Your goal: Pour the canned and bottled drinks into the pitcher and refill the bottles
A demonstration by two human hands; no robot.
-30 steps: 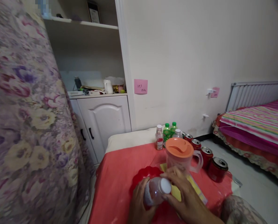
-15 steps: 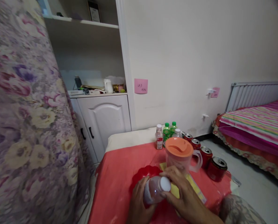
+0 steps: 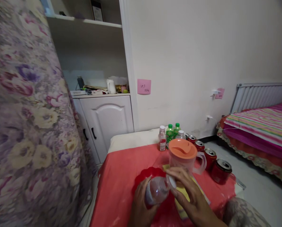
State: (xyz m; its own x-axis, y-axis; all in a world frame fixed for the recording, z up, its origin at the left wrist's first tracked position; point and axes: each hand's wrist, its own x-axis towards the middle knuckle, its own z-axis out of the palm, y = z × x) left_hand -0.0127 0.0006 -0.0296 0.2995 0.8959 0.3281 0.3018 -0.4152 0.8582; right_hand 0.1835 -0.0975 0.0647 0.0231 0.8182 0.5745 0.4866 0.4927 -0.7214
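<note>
My left hand (image 3: pixel 141 201) is wrapped round a clear plastic bottle (image 3: pixel 158 189) with a pale label, tilted toward the right. Between the thumb and fingers of my right hand (image 3: pixel 190 194) is a white bottle cap (image 3: pixel 171 182), right at the bottle's mouth and seemingly off it. Below the bottle lies a red scalloped dish (image 3: pixel 141 176), partly hidden by my hands. Just beyond my right hand stands a clear pitcher (image 3: pixel 182 162) with an orange lid. A yellow cloth or sheet (image 3: pixel 182 212) lies under my right hand.
Behind the pitcher stand a small white-capped bottle (image 3: pixel 162 140), green-capped bottles (image 3: pixel 170 134) and another white-capped bottle (image 3: pixel 181 135). Several red cans (image 3: pixel 220 173) line the table's right side. A red cloth (image 3: pixel 122 176) covers the table. A floral curtain (image 3: pixel 32 126) hangs at left.
My right hand has shifted slightly right with the cap, which has turned and come away from the bottle's neck. My left hand still holds the bottle in about the same place.
</note>
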